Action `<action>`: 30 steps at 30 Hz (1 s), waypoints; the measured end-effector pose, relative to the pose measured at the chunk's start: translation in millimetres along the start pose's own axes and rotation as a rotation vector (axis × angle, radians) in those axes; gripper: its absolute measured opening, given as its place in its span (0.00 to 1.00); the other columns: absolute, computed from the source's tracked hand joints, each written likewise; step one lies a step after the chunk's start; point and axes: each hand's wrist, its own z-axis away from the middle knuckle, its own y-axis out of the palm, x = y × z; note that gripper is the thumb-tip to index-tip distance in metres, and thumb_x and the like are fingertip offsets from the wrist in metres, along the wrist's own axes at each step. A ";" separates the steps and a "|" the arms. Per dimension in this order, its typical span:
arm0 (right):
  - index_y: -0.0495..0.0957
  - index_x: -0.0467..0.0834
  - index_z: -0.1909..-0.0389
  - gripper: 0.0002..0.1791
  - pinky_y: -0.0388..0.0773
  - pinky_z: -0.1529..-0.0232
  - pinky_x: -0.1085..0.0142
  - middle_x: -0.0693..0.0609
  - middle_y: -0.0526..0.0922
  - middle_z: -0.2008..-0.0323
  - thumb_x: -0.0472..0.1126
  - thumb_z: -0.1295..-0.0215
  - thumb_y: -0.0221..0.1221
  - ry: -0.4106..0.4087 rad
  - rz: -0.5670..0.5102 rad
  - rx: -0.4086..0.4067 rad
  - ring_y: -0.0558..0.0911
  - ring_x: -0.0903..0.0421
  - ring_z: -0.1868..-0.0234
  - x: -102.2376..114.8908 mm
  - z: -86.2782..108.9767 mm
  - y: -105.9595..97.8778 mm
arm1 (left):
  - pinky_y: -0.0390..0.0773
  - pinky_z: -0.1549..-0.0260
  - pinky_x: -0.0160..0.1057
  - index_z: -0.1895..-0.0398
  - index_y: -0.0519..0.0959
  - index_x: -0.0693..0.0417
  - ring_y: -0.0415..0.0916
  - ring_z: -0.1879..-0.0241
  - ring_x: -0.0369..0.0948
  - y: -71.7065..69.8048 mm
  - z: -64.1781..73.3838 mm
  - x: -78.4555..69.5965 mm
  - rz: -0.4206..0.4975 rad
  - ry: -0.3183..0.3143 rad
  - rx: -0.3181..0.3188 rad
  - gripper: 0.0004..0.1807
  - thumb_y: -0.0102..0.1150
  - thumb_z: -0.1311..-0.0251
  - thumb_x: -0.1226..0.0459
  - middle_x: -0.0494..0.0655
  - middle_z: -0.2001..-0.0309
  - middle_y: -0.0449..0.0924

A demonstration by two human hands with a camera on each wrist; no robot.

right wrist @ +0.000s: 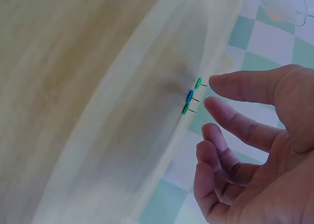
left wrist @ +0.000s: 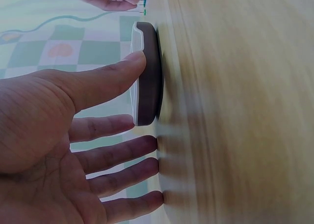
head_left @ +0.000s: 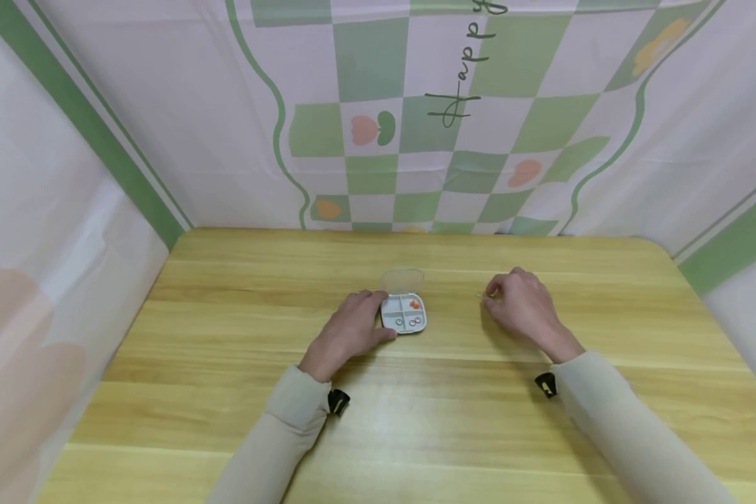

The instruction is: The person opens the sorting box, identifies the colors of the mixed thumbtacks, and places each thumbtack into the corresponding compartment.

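A small pill box [head_left: 391,306] with a dark base and a white, divided inside stands on the table, its clear lid [head_left: 403,281] raised at the back. My left hand [head_left: 351,327] grips the box from the left, thumb on the near side and forefinger on the far side. Orange pieces [head_left: 414,305] lie in one compartment, small round pieces [head_left: 413,323] in the front ones. To the right, my right hand [head_left: 524,304] hovers beside two green pushpins [right wrist: 198,83] and a blue pushpin [right wrist: 190,97], points upward. Its thumb and forefinger are apart, with nothing visible between them.
The wooden table [head_left: 441,420] meets a hanging printed cloth [head_left: 372,175] along its back edge. More cloth hangs at the left and right sides. Each sleeve has a small black device [head_left: 338,402] at the wrist.
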 end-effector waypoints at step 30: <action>0.87 0.36 0.65 0.05 0.71 0.59 0.48 0.41 0.80 0.65 0.35 0.36 0.66 -0.037 0.016 -0.008 0.76 0.42 0.61 11.1 1.6 -0.8 | 0.64 0.32 0.53 0.26 0.66 0.60 0.62 0.30 0.56 -1.1 1.0 -1.7 0.007 -0.008 0.002 0.40 0.70 0.37 0.55 0.60 0.29 0.67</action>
